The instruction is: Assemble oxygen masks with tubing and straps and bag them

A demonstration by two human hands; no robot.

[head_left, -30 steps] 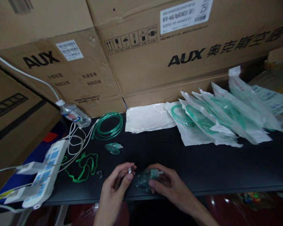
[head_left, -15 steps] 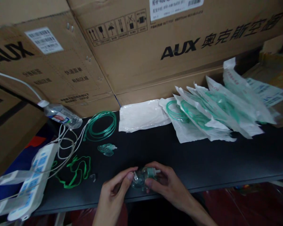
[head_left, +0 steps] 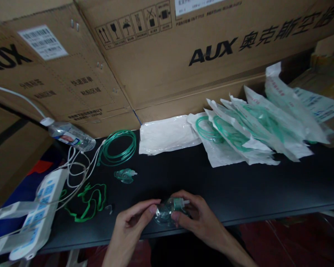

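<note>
Near the front edge of the black table I hold a clear green-tinted oxygen mask (head_left: 164,214). My right hand (head_left: 197,214) is closed around its right side, thumb in front, by the green connector with a pale spout. The thumb and forefinger of my left hand (head_left: 135,218) pinch at the mask's left edge; the tips' exact contact is hard to make out. To the left lie a small clear green piece with a pale spout (head_left: 125,175), a green elastic strap (head_left: 93,205) and a small clear bit (head_left: 109,209). Behind them sits coiled green tubing (head_left: 118,148).
White paper packets (head_left: 169,135) lie at the back, beside several packs with green tubing (head_left: 236,129). Large cartons (head_left: 156,74) stand behind. A power strip (head_left: 41,215), white cables (head_left: 78,170) and a plastic bottle (head_left: 72,136) are on the left.
My left hand has shifted slightly left, and a small shiny piece visible at its fingertips before no longer shows clearly. My right hand keeps its hold on the mask. The view has moved slightly.
</note>
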